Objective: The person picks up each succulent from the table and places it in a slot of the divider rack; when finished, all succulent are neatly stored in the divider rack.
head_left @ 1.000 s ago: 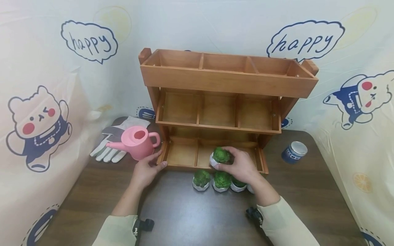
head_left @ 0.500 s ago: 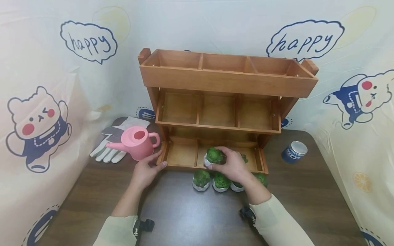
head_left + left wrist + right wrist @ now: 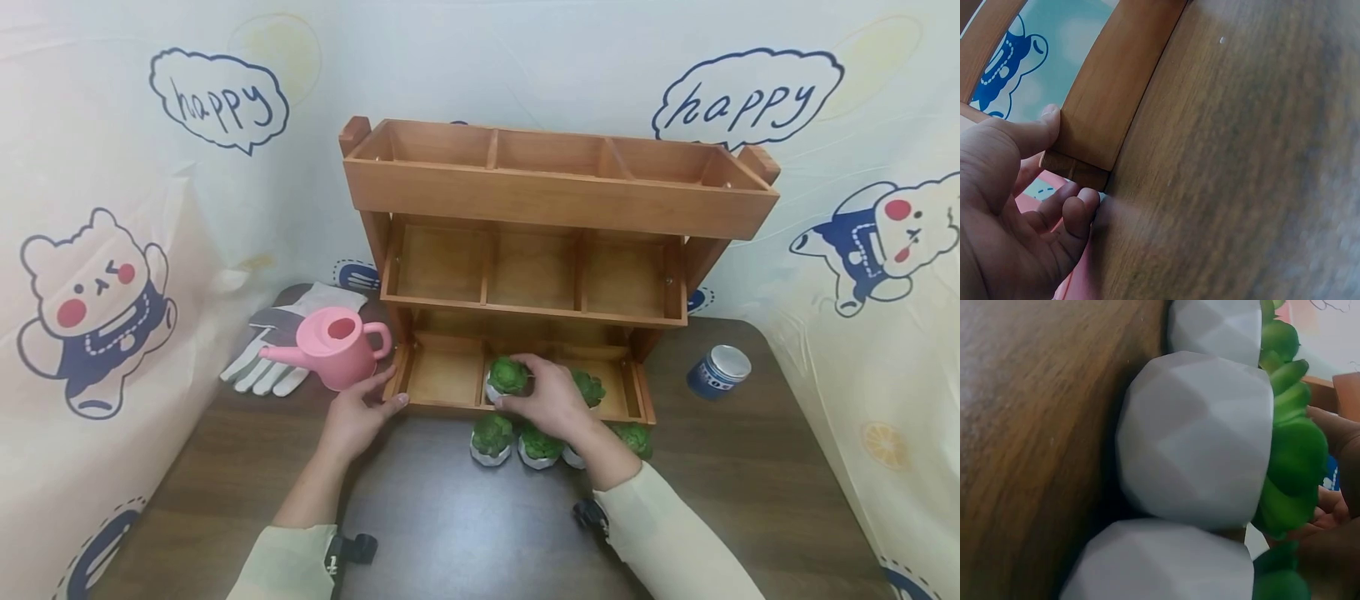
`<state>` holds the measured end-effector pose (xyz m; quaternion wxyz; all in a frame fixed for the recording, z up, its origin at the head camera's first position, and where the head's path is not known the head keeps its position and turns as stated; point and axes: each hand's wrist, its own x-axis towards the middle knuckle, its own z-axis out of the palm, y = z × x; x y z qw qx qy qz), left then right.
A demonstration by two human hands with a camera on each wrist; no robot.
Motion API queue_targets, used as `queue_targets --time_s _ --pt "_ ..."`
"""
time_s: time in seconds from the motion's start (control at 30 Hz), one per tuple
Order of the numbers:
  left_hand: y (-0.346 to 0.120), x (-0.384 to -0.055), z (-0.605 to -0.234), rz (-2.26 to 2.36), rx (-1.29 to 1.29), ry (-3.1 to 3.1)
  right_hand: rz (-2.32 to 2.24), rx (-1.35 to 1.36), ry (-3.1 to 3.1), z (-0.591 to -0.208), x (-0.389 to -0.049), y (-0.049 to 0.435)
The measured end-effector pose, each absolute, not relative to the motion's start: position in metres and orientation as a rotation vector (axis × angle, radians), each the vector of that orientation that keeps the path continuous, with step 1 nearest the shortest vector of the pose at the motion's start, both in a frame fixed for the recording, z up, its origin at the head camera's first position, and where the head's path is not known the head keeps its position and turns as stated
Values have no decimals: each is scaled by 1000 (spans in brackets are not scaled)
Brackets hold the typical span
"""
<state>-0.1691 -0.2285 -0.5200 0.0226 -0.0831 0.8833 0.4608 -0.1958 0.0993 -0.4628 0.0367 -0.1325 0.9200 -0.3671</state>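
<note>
My right hand (image 3: 551, 400) holds a small potted succulent (image 3: 507, 377) in a white faceted pot, over the middle compartment of the lowest tier of a wooden three-tier plant stand (image 3: 562, 198). Thumb and fingers lie on either side of the plant. Another succulent (image 3: 588, 387) sits further right in that tier, partly behind the hand. On the left, my left hand (image 3: 358, 417) grips the end of the lowest tier, its thumb on the front board (image 3: 1100, 106) and the fingers curled at the end face. Large in the right wrist view are white faceted pots (image 3: 1197, 440).
Several potted succulents (image 3: 491, 439) line the table (image 3: 450, 517) in front of the stand, some partly hidden by the right arm. A pink watering can (image 3: 335, 350) and grey-white gloves (image 3: 262, 367) lie to the left. To the right stands a blue tin (image 3: 718, 372).
My right hand has moved left with the succulent, from near the right divider toward the left side of the middle compartment. The succulent behind it has come into view. The left hand stays put.
</note>
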Motion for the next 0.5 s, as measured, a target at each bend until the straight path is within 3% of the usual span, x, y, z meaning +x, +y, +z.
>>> queue_targets --time_s 0.5 --pt "-228 -169 -518 1446 -257 2720 -969 -416 2785 -472 -208 91"
